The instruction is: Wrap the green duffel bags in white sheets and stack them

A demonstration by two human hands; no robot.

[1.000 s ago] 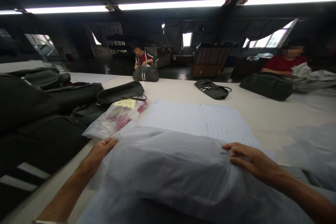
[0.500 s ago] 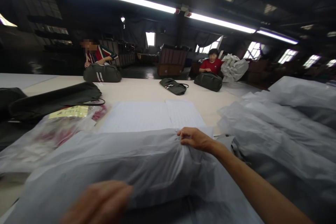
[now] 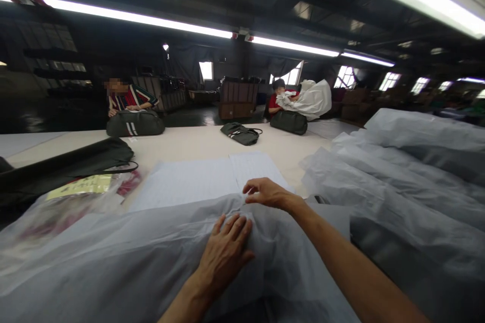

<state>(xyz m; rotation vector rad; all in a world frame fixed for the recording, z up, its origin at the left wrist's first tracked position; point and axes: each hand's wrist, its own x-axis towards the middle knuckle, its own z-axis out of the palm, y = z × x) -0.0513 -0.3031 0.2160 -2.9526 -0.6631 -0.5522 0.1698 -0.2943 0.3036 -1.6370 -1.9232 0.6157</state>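
Observation:
A large translucent grey-white plastic bag [image 3: 125, 257] lies across the near edge of the table, with something dark inside it. My left hand [image 3: 229, 250] rests flat on the bag's middle, fingers spread. Just above and to the right, my right hand [image 3: 261, 193] is at the bag's far edge, its fingers curled and apart, with nothing visible between them. Beyond the bag lie white paper sheets [image 3: 189, 176].
At right are piled plastic-wrapped items [image 3: 397, 202]. On the left lie a dark green bag [image 3: 83, 161] and a clear packet with a yellow label [image 3: 79, 186]. Across the table [image 3: 182, 144], two people handle green bags [image 3: 136, 123], and a flat one [image 3: 241, 132] lies between them.
My left hand has moved up and right onto the bag's middle. My right hand's pinch on the plastic has opened. The person in red now has white sheeting raised over a green bag.

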